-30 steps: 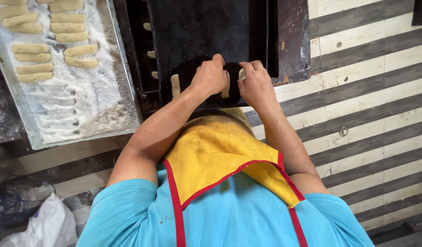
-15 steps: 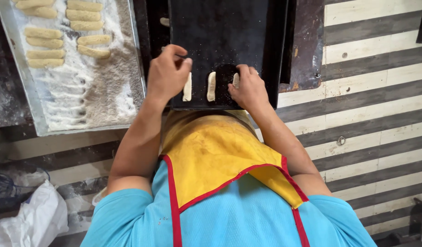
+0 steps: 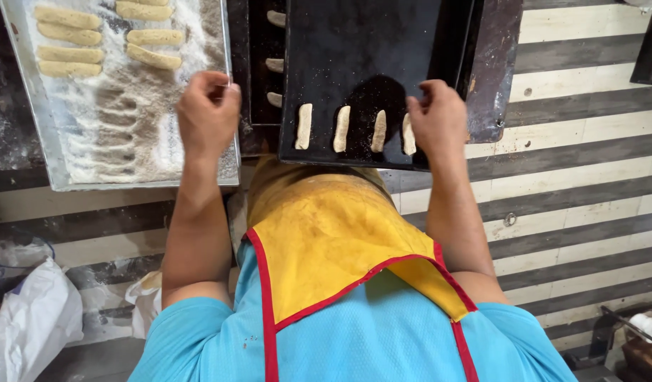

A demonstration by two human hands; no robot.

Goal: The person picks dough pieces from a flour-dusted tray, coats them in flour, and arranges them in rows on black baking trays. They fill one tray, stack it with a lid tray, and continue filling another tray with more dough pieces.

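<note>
Six dough sticks (image 3: 70, 41) lie at the far end of the floured tray (image 3: 36, 113) on the left; its near half shows only bare imprints. Left hand (image 3: 208, 113) hovers at that tray's right edge, fingers loosely curled and apparently holding nothing. Four sticks (image 3: 341, 129) sit in one row at the dark tray's (image 3: 368, 42) near edge, the rest unfilled. Right hand (image 3: 439, 117) touches the rightmost stick, fingers curled narrow. No labels show; white bags (image 3: 29, 318) sit on the floor, lower left.

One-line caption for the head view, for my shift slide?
Right hand at four dough sticks on a black tray; left hand over a floured tray.
</note>
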